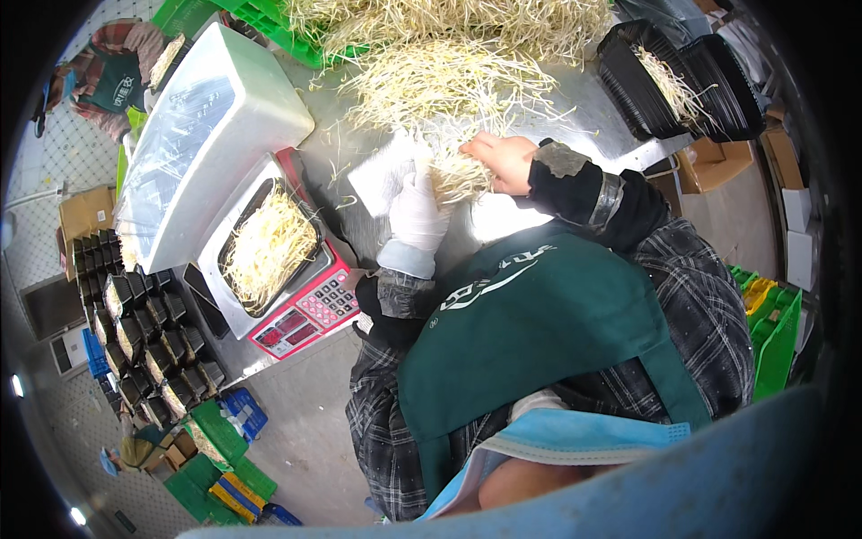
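Observation:
My left hand (418, 211), in a white glove, is closed on the left side of a bunch of bean sprouts (460, 177) at the near edge of the steel table. My bare right hand (505, 162) grips the same bunch from the right, fingers curled over it. Just beyond lies a loose heap of bean sprouts (440, 85), trailing down toward the bunch. Left of my hands, a red and white digital scale (310, 310) carries a black tray (316, 235) filled with sprouts. Glare hides part of the gloved fingers.
A tall white plastic bin (269, 99) stands behind the scale. Stacked black trays (628, 76) are at the far right, with sprouts across them. Filled trays (157, 337) are piled at the left. A green crate (260, 22) sits at the back. Another person (117, 76) is at the far left.

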The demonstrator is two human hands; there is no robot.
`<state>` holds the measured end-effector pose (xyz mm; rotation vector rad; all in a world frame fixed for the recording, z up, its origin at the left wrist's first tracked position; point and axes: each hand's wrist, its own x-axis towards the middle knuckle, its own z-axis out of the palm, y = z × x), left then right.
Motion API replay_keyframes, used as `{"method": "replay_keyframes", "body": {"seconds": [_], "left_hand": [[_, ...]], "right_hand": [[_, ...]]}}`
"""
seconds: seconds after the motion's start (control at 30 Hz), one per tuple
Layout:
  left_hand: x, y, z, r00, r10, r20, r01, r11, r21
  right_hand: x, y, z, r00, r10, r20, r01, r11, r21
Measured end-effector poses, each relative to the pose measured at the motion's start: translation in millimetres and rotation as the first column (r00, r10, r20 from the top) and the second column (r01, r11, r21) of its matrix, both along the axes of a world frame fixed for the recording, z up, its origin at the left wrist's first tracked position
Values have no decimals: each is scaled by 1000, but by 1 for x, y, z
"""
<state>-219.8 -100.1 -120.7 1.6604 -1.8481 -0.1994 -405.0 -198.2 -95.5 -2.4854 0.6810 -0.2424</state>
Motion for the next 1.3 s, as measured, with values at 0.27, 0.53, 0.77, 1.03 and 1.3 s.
{"method": "replay_keyframes", "body": {"seconds": [0.27, 0.53, 0.77, 1.03, 1.3], "left_hand": [[31, 39, 26, 960, -66, 271, -20, 953, 304], [3, 41, 15, 944, -119, 308, 53, 975, 217], [13, 45, 4, 974, -55, 218, -21, 942, 334], [6, 40, 8, 978, 130, 166, -186, 904, 386], [10, 89, -1, 948, 185, 259, -283, 863, 419]], "right_hand": [[-47, -44, 3, 986, -162, 31, 164, 983, -78], [-8, -11, -38, 999, -20, -39, 24, 993, 113], [-3, 4, -41, 990, -142, -4, 142, 989, 27], [17, 19, -35, 982, -154, -106, 138, 980, -142], [-2, -33, 25, 989, -139, 50, 134, 986, 100]]}}
